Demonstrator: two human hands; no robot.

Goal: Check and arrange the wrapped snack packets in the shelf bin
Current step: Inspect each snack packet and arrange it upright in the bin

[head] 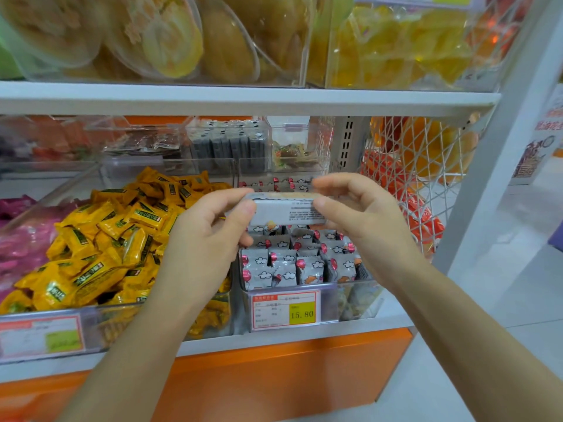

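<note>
I hold one grey wrapped snack packet (285, 208) level above a clear shelf bin (359, 295), its printed back turned toward me. My left hand (210, 236) pinches the packet's left end between thumb and fingers. My right hand (362, 214) pinches its right end the same way. Below, the bin holds several grey packets (292, 263) printed with clouds and red balloons, standing upright in rows. A price tag (285, 310) reading 15.80 is fixed to the bin's front.
A bin of yellow wrapped candies (100, 239) stands to the left, with pink packets (18, 239) beyond it. A white wire basket (414, 178) with orange packs hangs to the right. The upper shelf edge (243, 99) runs overhead. Smaller clear boxes (228, 144) sit behind.
</note>
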